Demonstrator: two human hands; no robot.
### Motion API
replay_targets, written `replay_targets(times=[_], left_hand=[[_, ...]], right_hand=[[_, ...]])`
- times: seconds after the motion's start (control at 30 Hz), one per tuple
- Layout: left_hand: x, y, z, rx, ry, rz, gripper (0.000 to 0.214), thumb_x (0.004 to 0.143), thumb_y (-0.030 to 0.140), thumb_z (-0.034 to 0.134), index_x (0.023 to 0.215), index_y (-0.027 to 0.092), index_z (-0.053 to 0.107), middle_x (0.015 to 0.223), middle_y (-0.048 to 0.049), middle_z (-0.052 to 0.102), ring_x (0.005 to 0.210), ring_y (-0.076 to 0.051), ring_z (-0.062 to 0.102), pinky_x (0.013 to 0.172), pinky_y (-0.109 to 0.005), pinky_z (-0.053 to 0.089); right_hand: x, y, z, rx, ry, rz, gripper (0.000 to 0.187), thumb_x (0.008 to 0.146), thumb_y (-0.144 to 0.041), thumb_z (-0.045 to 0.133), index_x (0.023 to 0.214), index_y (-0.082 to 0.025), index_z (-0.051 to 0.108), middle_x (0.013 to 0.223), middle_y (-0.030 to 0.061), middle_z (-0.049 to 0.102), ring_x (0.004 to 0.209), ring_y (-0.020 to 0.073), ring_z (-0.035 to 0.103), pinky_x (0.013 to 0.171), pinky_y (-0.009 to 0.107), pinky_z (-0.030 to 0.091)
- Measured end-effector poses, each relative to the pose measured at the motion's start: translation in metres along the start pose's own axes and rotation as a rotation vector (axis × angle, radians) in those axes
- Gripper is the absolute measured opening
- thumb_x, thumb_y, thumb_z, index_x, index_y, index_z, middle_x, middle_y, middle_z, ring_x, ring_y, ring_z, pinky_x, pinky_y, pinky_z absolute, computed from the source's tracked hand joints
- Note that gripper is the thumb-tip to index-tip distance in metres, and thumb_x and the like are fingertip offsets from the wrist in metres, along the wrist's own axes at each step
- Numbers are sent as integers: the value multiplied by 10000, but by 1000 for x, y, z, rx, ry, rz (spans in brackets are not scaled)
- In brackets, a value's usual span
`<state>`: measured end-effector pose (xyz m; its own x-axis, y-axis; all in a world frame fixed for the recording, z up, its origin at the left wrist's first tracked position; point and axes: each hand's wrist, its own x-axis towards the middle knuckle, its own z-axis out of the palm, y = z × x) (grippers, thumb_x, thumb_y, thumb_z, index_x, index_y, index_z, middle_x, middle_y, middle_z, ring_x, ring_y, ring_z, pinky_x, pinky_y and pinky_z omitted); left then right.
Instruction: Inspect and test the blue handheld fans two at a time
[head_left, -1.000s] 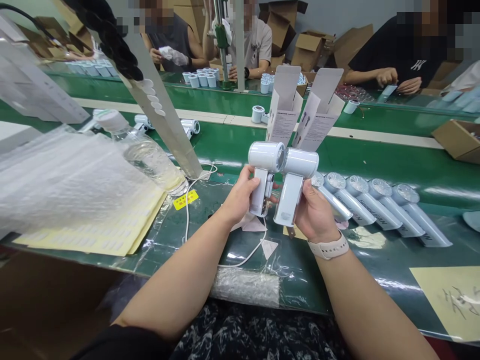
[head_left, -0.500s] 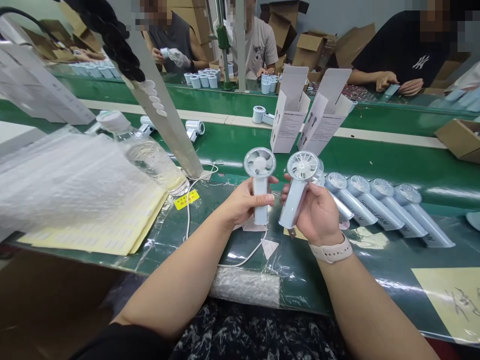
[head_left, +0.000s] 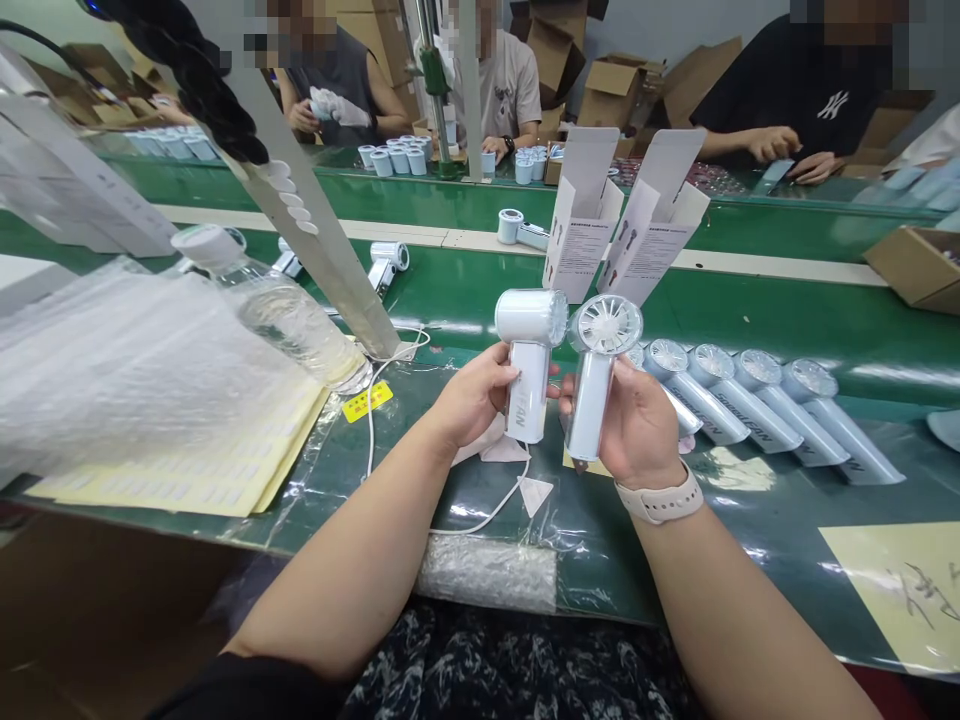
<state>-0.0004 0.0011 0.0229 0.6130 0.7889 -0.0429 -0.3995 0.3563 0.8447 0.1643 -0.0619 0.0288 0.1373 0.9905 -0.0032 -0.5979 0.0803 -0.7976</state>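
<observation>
My left hand (head_left: pixel 471 398) is closed round the handle of a pale blue handheld fan (head_left: pixel 529 360), held upright with its round head seen side-on and the printed side of the handle towards me. My right hand (head_left: pixel 637 425) grips a second handheld fan (head_left: pixel 598 375), whose bladed face points at me. The two fans are side by side, almost touching, above the green workbench (head_left: pixel 480 290). A white watch sits on my right wrist.
Several more fans (head_left: pixel 739 408) lie in a row to the right. Two open white cartons (head_left: pixel 622 215) stand behind. A plastic water bottle (head_left: pixel 277 310), bubble-wrap bags (head_left: pixel 112 360) and yellow label sheets (head_left: pixel 202 470) lie left. A white cable (head_left: pixel 375 400) crosses the bench. Other people work across the belt.
The left fan has been twisted from facing me to side-on, its printed handle now showing. The right fan has stayed face-on and shifted only slightly.
</observation>
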Motion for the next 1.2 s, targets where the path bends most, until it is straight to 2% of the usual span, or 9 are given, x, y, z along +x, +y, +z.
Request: replay_targets(times=[0.13, 0.23, 0.47, 0.67, 0.77, 0.9, 1.07, 1.13, 1.2], left_hand=[[-5, 5, -2, 100, -40, 17, 519, 700, 426, 827, 1092, 194, 578, 994, -101, 744, 878, -273, 743, 645, -306, 555], [-7, 7, -4, 134, -55, 40, 619, 639, 509, 871, 1077, 224, 539, 969, -73, 748, 876, -268, 749, 626, -289, 547], [-7, 7, -3, 151, -28, 60, 719, 567, 554, 900, 1096, 230, 537, 944, -45, 737, 812, -224, 738, 667, -311, 567], [-6, 6, 0, 155, 21, 28, 663, 571, 534, 904, 1043, 215, 564, 876, -29, 720, 755, -182, 713, 587, -240, 521], [-5, 5, -1, 147, 41, -16, 622, 587, 539, 895, 986, 200, 559, 866, -34, 709, 736, -169, 699, 572, -234, 523], [-3, 4, -4, 161, 54, -67, 560, 625, 499, 884, 948, 188, 548, 823, -26, 687, 710, -164, 684, 581, -254, 530], [-2, 5, -5, 222, 68, -74, 440, 704, 369, 824, 1023, 194, 575, 883, -44, 702, 765, -183, 688, 614, -278, 518], [-2, 4, -5, 293, 94, -13, 457, 703, 295, 799, 1098, 205, 589, 938, -56, 719, 843, -208, 693, 703, -320, 532], [-3, 3, -4, 401, 140, 104, 509, 648, 227, 807, 1121, 202, 619, 1001, -67, 729, 937, -240, 684, 818, -369, 528]], right_hand=[[0, -7, -4, -33, 76, -58, 231, 788, -426, 662, 952, -263, 657, 826, 24, 691, 777, 241, 678, 722, 427, 589], [0, -9, -2, -17, 112, -68, 226, 810, -417, 636, 978, -271, 675, 905, 33, 724, 847, 260, 693, 755, 447, 594], [1, -7, 9, -26, 96, -64, 155, 832, -284, 614, 980, -282, 660, 844, 9, 751, 810, 226, 727, 629, 365, 593], [3, -5, 8, -12, 179, -15, 170, 794, -223, 590, 949, -253, 654, 807, 14, 756, 765, 209, 732, 574, 310, 589], [5, -2, 5, 13, 194, 61, 199, 777, -249, 580, 960, -232, 654, 834, 41, 768, 764, 243, 736, 581, 357, 604], [8, 3, 0, 27, 203, 117, 197, 774, -275, 558, 927, -215, 667, 828, 55, 766, 813, 284, 737, 688, 450, 625], [7, 5, -5, -68, 168, 53, 148, 796, -305, 613, 928, -249, 650, 846, 6, 729, 840, 254, 708, 804, 465, 600], [6, 4, -7, -192, 160, -32, 192, 766, -266, 700, 950, -258, 644, 908, -10, 718, 887, 228, 683, 874, 440, 570], [3, 1, -8, -351, 125, -131, 347, 696, -186, 788, 1000, -258, 638, 981, -2, 716, 961, 226, 661, 936, 430, 530]])
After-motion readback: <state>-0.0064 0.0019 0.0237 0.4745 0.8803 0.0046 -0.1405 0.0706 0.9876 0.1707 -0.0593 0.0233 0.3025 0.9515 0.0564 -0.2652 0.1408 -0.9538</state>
